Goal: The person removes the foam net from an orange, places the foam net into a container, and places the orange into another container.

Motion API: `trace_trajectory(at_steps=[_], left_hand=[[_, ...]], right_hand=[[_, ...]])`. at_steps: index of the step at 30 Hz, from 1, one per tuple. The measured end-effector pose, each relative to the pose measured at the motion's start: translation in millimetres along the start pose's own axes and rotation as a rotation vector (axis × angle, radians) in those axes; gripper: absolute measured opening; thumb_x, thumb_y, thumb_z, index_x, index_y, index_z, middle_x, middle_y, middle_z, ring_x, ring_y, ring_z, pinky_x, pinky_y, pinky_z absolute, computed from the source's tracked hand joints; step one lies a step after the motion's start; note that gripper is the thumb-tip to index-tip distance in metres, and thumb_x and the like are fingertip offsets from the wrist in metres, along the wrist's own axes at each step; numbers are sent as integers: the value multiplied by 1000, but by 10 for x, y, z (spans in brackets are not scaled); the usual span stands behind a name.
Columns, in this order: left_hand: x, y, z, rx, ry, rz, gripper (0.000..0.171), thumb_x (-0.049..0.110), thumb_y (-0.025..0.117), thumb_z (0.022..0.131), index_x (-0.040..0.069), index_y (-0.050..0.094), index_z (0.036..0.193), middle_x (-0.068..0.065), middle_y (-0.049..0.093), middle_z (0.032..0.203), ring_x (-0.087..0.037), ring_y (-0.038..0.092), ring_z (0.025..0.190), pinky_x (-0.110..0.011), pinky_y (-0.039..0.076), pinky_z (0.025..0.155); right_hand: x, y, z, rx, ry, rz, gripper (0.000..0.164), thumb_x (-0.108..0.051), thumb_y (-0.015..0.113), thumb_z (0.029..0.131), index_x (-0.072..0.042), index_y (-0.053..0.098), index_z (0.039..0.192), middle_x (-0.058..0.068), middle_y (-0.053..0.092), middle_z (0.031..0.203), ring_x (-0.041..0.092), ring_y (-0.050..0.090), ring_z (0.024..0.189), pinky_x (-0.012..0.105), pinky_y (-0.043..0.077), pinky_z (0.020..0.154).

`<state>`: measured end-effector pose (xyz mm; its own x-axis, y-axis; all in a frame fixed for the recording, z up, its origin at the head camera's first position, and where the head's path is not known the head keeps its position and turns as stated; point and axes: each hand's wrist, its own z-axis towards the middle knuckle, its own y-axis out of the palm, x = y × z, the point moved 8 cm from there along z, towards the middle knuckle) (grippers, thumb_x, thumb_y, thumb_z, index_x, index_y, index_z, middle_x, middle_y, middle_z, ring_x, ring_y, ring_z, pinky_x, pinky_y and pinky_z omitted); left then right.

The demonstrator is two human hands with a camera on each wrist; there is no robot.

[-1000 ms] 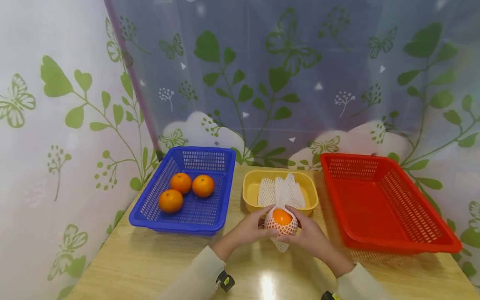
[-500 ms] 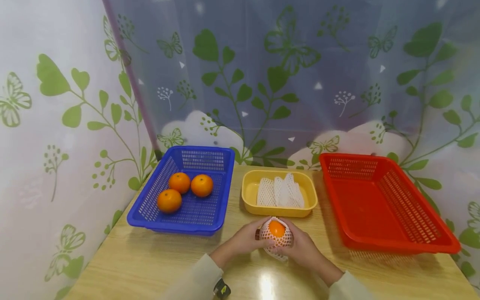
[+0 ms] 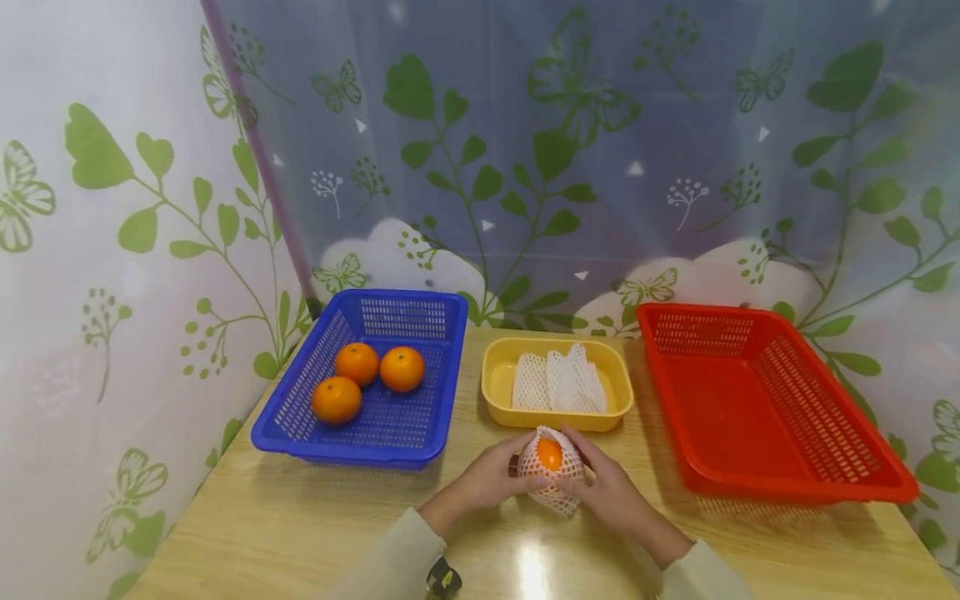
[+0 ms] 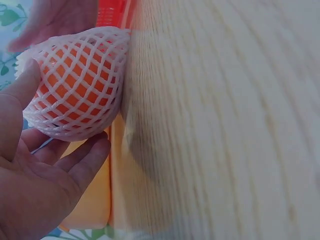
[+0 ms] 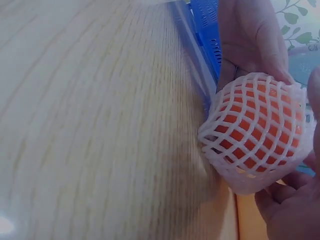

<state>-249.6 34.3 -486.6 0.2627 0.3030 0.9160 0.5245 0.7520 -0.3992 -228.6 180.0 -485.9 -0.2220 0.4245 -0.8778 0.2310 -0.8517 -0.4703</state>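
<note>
An orange (image 3: pixel 550 455) sits inside a white foam fruit net (image 3: pixel 553 490), between both hands just in front of the yellow tub. My left hand (image 3: pixel 489 479) grips it from the left, thumb on the near side; in the left wrist view, fingers (image 4: pixel 87 162) curve under the net. From the right, my right hand (image 3: pixel 611 492) holds the same netted orange, its thumb at the front. The orange's top shows through the net's opening in the head view. In the right wrist view the gathered tail of the net (image 5: pixel 212 142) is close to the tabletop.
A blue basket (image 3: pixel 360 458) with three bare oranges (image 3: pixel 357 364) stands at the left. Behind the hands, a yellow tub (image 3: pixel 498 404) contains several flat foam nets (image 3: pixel 558 383). At the right is a red basket (image 3: pixel 738 417). A patterned curtain (image 3: pixel 480 150) hangs behind the wooden table (image 3: pixel 300 533).
Both hands have drawn the netted orange back from the yellow tub's front edge, toward the body and slightly left. Over the last half second the hands shifted only a little round it.
</note>
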Motion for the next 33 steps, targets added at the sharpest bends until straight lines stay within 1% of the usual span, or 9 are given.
trace_trajectory(at_steps=[3,7,14,19,21,23,27,30,33], left_hand=[[15,-2,-1,-7,7,5,65,21,69,92,9,40,148,-10,57,134,-22,60,113,-24,51,90],[5,-5,-7,-16,4,-2,64,21,66,94,7,37,149,-13,54,138,-26,60,115,-25,51,91],[-45,-24,-2,-11,-27,8,64,22,64,95,2,36,148,-18,48,143,-33,59,117,-29,51,93],[-37,-29,-1,-10,-24,9,65,22,66,94,0,36,148,-18,48,143,-33,58,118,-31,51,94],[-35,-31,-6,-10,-32,6,67,23,66,94,1,35,148,-17,47,144,-33,57,120,-31,50,95],[-42,-31,-8,-11,-43,6,68,24,67,93,3,34,149,-15,46,146,-32,56,121,-32,50,96],[-56,-28,-9,-12,-66,13,70,26,67,93,5,33,150,-14,44,148,-31,55,123,-32,49,97],[-44,-23,-3,-11,-55,11,69,26,67,93,6,34,150,-13,46,146,-31,55,123,-31,49,97],[-37,-19,4,-11,-36,5,65,26,66,94,7,37,149,-11,50,143,-30,55,123,-30,49,96]], right_hand=[[-1,4,15,0,-29,-4,69,-27,68,92,-8,36,150,16,38,151,40,41,133,54,41,102],[0,3,24,25,-24,10,64,-26,69,90,-10,43,146,14,41,149,37,45,130,48,46,100],[-16,-58,9,115,0,44,52,-26,71,89,-13,56,137,8,52,142,29,47,130,50,42,103],[-54,-112,8,193,-58,48,38,-22,71,89,-10,67,124,5,60,133,25,52,125,39,44,102],[-85,-136,-1,232,-89,51,31,-18,72,88,-8,71,117,4,64,127,21,56,121,31,45,99],[-162,-154,-22,262,-114,72,26,-13,71,88,-5,73,112,7,66,123,21,59,117,24,46,95],[-192,-171,-41,290,-124,118,24,-10,71,88,-2,73,110,9,68,118,12,62,112,16,49,88],[-136,-174,-29,299,-117,125,26,-11,71,88,-3,72,113,10,68,118,8,62,108,16,50,86],[-109,-166,-16,303,-88,93,30,-14,72,88,-5,70,117,10,68,119,9,62,107,18,50,87]])
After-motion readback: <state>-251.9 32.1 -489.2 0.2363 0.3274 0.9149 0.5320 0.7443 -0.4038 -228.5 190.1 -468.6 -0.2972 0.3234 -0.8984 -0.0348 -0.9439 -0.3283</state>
